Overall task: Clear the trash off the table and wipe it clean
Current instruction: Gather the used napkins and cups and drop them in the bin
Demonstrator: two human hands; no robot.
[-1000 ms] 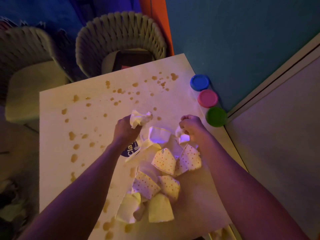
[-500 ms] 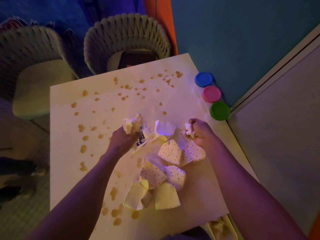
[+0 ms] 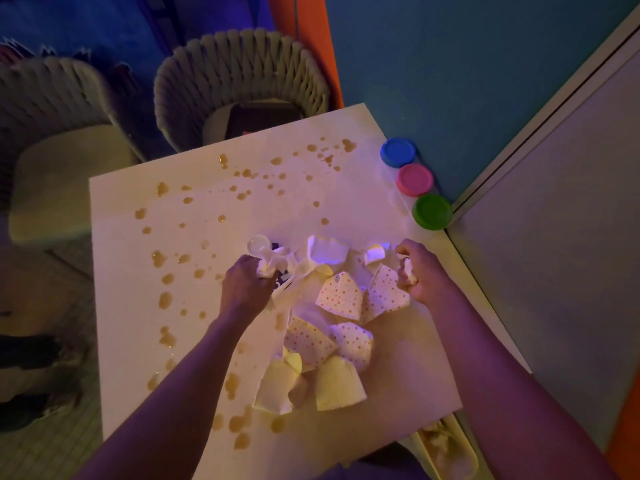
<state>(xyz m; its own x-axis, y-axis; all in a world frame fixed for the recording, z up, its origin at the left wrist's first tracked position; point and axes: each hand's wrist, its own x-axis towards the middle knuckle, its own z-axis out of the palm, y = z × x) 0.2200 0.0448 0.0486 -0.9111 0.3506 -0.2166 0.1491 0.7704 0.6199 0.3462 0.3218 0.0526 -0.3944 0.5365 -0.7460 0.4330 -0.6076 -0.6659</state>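
Left hand (image 3: 246, 286) grips a crumpled paper wad (image 3: 265, 258); right hand (image 3: 419, 271) clenches another wad (image 3: 409, 273), both above dotted scraps (image 3: 341, 296) on the stained table (image 3: 242, 216).

Three lidded tubs (image 3: 414, 180), woven chairs (image 3: 242, 74)

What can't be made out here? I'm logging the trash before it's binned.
Head view only:
- Dark printed wrapper: lettering covered by the left hand and crumpled paper.
- Scrap in the right hand: mostly hidden by curled fingers.
- Bin contents: cut off by the table edge, blurred.
- Dark item on the woven chair: too dim.
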